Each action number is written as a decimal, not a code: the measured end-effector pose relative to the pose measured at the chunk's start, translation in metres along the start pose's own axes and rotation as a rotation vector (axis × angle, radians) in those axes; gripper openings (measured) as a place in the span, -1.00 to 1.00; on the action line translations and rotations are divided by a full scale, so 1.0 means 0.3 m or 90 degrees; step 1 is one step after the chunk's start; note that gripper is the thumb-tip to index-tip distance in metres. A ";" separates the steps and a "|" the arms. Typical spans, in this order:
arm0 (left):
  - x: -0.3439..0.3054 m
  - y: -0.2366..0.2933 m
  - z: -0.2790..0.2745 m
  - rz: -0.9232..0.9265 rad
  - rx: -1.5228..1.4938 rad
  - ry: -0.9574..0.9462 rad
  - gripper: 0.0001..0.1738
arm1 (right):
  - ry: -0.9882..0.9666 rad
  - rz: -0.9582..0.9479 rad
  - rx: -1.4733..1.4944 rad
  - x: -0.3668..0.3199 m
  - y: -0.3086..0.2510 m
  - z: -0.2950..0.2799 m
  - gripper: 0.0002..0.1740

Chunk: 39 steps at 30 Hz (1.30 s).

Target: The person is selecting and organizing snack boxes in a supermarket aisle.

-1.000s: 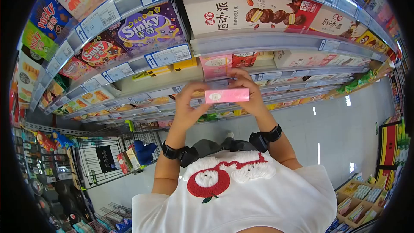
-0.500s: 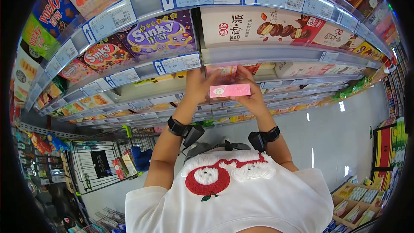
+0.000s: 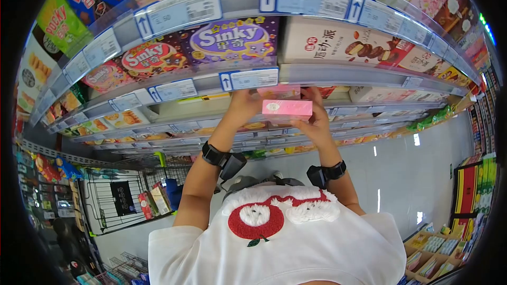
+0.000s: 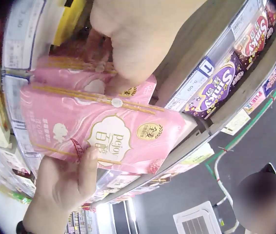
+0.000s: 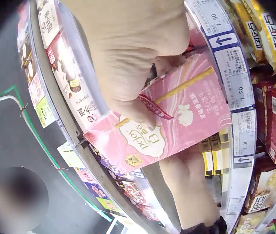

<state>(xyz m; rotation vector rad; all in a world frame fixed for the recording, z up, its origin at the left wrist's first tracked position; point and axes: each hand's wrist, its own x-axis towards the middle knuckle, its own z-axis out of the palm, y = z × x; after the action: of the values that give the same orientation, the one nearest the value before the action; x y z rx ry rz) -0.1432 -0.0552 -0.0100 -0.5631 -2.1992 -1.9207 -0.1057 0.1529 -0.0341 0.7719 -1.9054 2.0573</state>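
Observation:
My right hand (image 3: 319,122) holds a pink Pejoy biscuit-stick box (image 3: 288,108) in front of the shelf. Its thumb lies across the printed front in the right wrist view. Another pink box (image 4: 82,80) of the same look sits right behind the first, at the shelf opening. My left hand (image 3: 244,107) reaches in there, and the left wrist view has its thumb on that rear box's face, with the other fingers (image 4: 99,46) bent behind it. Much of the rear box is hidden by the front one.
Purple Sinky boxes (image 3: 232,42) and a white chocolate-pie box (image 3: 327,42) stand on the shelf above. A price-tag rail (image 3: 251,79) runs just over my hands. A wire shopping cart (image 3: 100,195) with a few goods stands at left.
My left hand has moved off the held box and into the shelf, to the rear pink box. The right hand keeps its box. The head view has shifted left along the shelf.

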 end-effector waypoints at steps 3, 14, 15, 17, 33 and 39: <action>0.003 -0.005 -0.015 0.009 -0.024 -0.020 -0.48 | -0.019 0.007 -0.025 0.010 -0.014 0.002 -0.58; 0.044 0.038 0.010 0.075 0.075 0.007 -0.68 | 0.072 0.143 0.105 -0.015 -0.037 -0.051 -0.51; 0.045 0.037 0.004 0.060 0.063 -0.017 -0.68 | 0.066 0.149 0.105 -0.013 -0.046 -0.045 -0.51; 0.055 -0.001 -0.017 0.007 0.026 -0.060 -0.66 | 0.051 0.163 0.107 -0.013 -0.058 -0.031 -0.52; -0.064 0.022 -0.208 -0.063 0.014 0.034 -0.63 | -0.162 0.052 -0.074 0.091 -0.053 0.127 -0.63; -0.118 0.000 -0.285 -0.034 0.027 0.095 -0.57 | -0.189 0.099 -0.129 0.132 -0.101 0.215 -0.67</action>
<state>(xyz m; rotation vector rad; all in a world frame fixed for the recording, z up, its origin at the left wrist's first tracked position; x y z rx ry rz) -0.1212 -0.1452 -0.0095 -0.3452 -2.1763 -1.8700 -0.1091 0.0867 0.0134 0.9483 -2.3593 1.8769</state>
